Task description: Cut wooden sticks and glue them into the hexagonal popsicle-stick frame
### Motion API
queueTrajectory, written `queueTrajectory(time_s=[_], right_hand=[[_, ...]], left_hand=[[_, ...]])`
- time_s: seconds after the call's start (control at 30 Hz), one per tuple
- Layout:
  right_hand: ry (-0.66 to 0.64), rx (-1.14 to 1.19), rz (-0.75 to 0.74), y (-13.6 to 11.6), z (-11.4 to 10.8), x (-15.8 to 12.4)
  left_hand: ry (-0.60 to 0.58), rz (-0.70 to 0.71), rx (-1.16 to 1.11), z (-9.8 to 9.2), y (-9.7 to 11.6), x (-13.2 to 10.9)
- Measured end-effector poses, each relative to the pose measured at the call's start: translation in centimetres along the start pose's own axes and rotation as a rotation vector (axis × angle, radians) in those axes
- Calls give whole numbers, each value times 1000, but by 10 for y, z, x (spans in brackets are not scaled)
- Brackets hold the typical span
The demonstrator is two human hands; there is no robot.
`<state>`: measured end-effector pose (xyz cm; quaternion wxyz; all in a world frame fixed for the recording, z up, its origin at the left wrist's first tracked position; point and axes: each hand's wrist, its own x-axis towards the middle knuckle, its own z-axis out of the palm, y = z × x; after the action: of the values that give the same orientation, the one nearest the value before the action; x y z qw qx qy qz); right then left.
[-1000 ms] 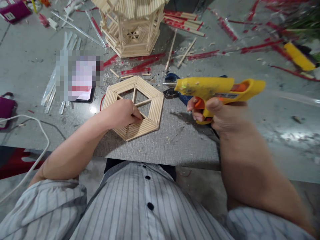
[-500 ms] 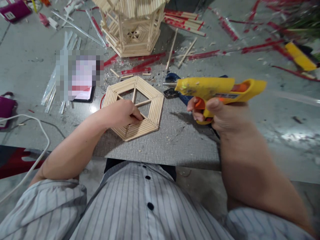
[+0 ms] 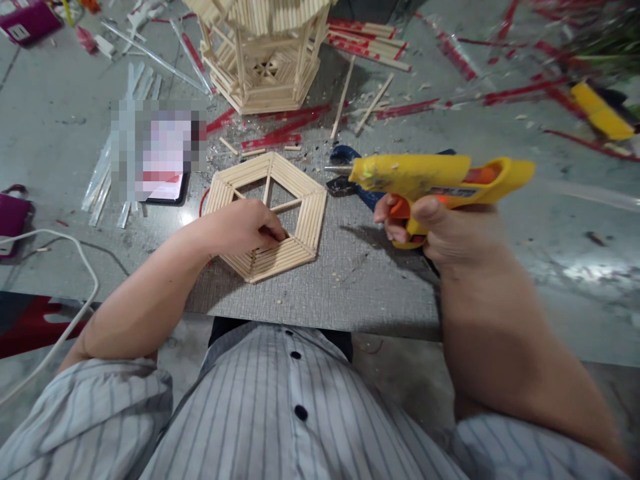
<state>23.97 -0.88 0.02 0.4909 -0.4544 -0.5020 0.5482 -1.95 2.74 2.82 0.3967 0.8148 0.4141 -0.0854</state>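
A flat hexagonal frame of pale wooden sticks (image 3: 313, 217), with spokes across its open middle, lies near the table's front edge. My left hand (image 3: 245, 227) reaches over its near left side. The fingers are closed and pressed at the inner edge of the near side; whether they pinch a stick is hidden. My right hand (image 3: 435, 227) is wrapped around the handle of a yellow hot glue gun (image 3: 410, 172), fingers by the orange trigger. The gun's metal nozzle points left, to the right of the hexagon and apart from it.
Behind the hexagon stands a stick-built lantern-like structure (image 3: 270, 87). A phone (image 3: 167, 157) and clear glue sticks (image 3: 107, 160) lie at left. Blue-handled pliers (image 3: 367, 195) rest beneath the gun. Red wrappers (image 3: 407, 109), loose sticks (image 3: 375, 103) and a white cable (image 3: 83, 253) are scattered around.
Almost nothing differs. Both hands, the glue gun and the hexagonal frame keep their places, apart from a very slight shift of the view.
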Motion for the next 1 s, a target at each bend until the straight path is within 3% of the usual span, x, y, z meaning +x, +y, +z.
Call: queueTrajectory(time_s=[1.0], right_hand=[[-18, 17, 4, 1, -1, 0]], left_hand=[[8, -29, 47, -1, 2, 0]])
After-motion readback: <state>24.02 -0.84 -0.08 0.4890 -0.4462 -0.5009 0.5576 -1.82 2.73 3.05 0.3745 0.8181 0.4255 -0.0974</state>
